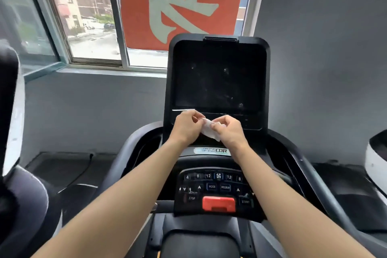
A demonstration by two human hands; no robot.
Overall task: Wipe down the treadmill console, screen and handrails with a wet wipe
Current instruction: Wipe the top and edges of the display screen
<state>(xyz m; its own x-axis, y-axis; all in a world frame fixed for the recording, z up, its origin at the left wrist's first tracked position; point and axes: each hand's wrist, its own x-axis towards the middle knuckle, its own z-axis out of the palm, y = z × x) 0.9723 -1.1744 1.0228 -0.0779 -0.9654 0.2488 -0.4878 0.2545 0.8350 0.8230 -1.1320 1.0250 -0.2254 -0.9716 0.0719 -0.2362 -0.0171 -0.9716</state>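
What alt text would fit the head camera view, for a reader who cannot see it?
The left hand and the right hand pinch a crumpled white wet wipe between them, in front of a treadmill's dark screen. Below is the button console with a red clip; a window is behind.

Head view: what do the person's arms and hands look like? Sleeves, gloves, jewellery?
The left hand and right hand are bare: no gloves, rings or watch visible. The left forearm and right forearm are uncovered to the frame edge; no sleeve shows.

A gym — treadmill console point(215, 190) with a dark screen point(217, 77), machines alongside.
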